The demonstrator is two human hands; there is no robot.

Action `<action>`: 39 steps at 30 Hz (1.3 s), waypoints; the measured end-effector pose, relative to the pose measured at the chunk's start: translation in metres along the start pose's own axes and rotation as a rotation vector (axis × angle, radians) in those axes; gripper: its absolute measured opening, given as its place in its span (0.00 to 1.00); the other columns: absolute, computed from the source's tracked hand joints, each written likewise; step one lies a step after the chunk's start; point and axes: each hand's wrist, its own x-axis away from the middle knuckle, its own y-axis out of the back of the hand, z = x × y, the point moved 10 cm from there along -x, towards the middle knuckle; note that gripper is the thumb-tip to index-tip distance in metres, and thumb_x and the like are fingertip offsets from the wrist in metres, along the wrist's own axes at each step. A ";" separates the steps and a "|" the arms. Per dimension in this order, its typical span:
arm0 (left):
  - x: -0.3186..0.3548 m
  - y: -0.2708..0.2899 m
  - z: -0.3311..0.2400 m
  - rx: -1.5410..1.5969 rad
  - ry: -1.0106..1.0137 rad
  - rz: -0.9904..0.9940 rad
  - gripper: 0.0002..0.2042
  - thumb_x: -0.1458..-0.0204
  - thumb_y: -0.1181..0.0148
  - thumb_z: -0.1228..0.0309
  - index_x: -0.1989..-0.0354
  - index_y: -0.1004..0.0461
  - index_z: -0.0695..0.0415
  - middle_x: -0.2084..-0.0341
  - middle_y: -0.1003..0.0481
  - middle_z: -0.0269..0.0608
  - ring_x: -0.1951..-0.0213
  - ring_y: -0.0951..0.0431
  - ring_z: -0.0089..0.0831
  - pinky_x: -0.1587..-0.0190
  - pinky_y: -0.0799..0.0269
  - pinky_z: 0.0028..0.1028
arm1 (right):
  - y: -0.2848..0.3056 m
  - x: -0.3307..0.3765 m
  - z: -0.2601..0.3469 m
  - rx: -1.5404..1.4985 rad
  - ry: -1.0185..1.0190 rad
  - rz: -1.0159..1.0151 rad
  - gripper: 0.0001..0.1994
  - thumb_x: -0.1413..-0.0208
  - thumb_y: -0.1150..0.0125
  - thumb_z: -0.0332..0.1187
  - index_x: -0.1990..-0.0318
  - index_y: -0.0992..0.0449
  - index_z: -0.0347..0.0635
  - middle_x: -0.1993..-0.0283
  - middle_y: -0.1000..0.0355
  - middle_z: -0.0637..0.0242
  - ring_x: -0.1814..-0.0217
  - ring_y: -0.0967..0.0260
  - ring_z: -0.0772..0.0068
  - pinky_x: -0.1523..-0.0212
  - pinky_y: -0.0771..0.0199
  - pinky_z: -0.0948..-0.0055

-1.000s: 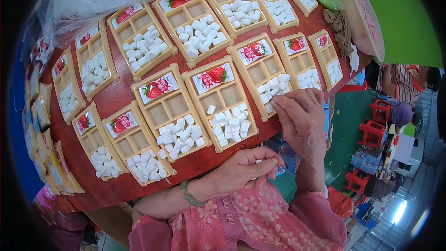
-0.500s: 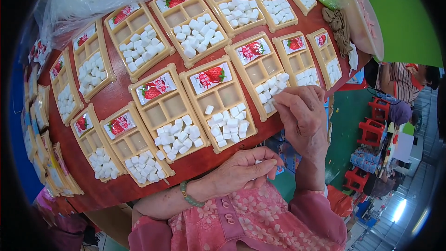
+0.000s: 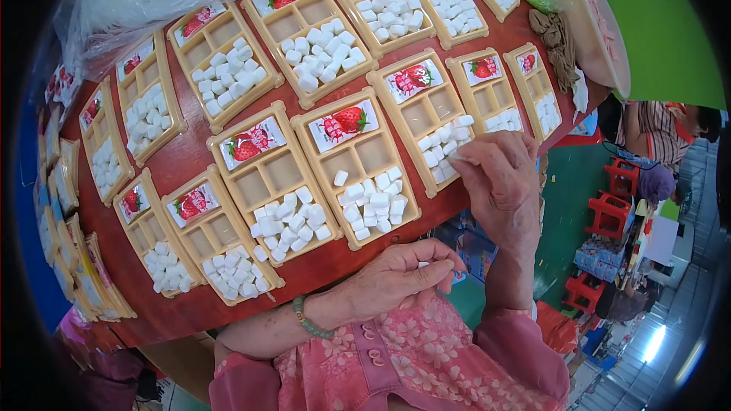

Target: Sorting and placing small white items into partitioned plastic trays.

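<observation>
My left hand (image 3: pixel 407 270) is curled closed at the table's front edge, with a bit of a white marshmallow (image 3: pixel 423 264) showing between thumb and fingers. My right hand (image 3: pixel 502 171) is pinched over the near right corner of a beige compartment tray (image 3: pixel 432 192); whatever its fingertips hold is hidden. In that tray lie small white marshmallows (image 3: pixel 442 143) in the large section, a strawberry-printed sachet (image 3: pixel 413 80) at the top and two bare small sections. The neighbouring tray (image 3: pixel 381 237) on the left has one marshmallow (image 3: pixel 340 178) lying apart from its pile.
More filled trays (image 3: pixel 247 110) stand in two rows on the red table (image 3: pixel 199 133). A plastic bag of marshmallows (image 3: pixel 114 30) lies at the far left. Stacked trays (image 3: pixel 84 274) stand left; a brown cloth (image 3: pixel 556 46) and a round pink container (image 3: pixel 601 30) are right.
My right hand stays pinched at the same tray corner, shifted very slightly. My left hand remains curled in place. The trays appear a little further left as the view shifts.
</observation>
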 end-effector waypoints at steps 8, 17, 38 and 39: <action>0.000 0.002 0.002 0.023 0.005 -0.014 0.14 0.33 0.50 0.63 0.47 0.30 0.61 0.67 0.27 0.32 0.74 0.32 0.12 0.76 0.42 0.12 | -0.007 -0.006 -0.004 -0.041 0.013 0.029 0.11 0.55 0.31 0.24 0.62 0.21 0.44 0.66 0.26 0.68 0.61 0.30 0.64 0.53 0.38 0.67; -0.001 0.001 0.000 -0.014 0.041 -0.047 0.14 0.33 0.50 0.64 0.48 0.29 0.60 0.67 0.26 0.32 0.74 0.32 0.12 0.75 0.41 0.12 | -0.004 -0.003 0.002 -0.023 0.059 -0.003 0.09 0.53 0.32 0.24 0.63 0.23 0.43 0.66 0.28 0.68 0.62 0.32 0.63 0.53 0.38 0.66; 0.000 -0.002 -0.002 -0.087 0.012 0.000 0.14 0.33 0.52 0.63 0.46 0.30 0.58 0.66 0.28 0.30 0.73 0.33 0.10 0.74 0.40 0.11 | -0.003 -0.010 0.000 0.038 0.112 0.078 0.10 0.55 0.32 0.23 0.65 0.25 0.42 0.67 0.30 0.66 0.63 0.30 0.63 0.54 0.36 0.64; 0.000 -0.002 -0.002 -0.086 0.006 0.005 0.14 0.33 0.52 0.63 0.46 0.30 0.58 0.66 0.28 0.30 0.73 0.33 0.10 0.74 0.40 0.11 | 0.002 -0.009 -0.002 -0.005 0.090 0.070 0.09 0.55 0.32 0.23 0.66 0.25 0.42 0.67 0.30 0.66 0.63 0.31 0.62 0.55 0.36 0.64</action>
